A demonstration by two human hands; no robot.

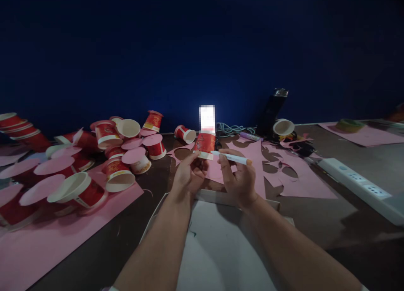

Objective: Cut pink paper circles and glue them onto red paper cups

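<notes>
A red paper cup (205,142) is held by its lower rim in my left hand (191,173), in front of a bright pixelated patch. The fingers of my left hand are curled under it. My right hand (239,177) grips a white marker (233,157) with an orange end. The marker points left, its tip close to the cup's rim; whether they touch is hard to tell. Under my forearms lies a white board or shallow box (221,240) with a small green mark.
Many red cups (121,171), several with pink paper discs, crowd the left side on pink paper (72,240). Cut pink sheets (303,177), a power strip (356,181), a dark bottle (273,110) and a tape roll (349,125) lie right.
</notes>
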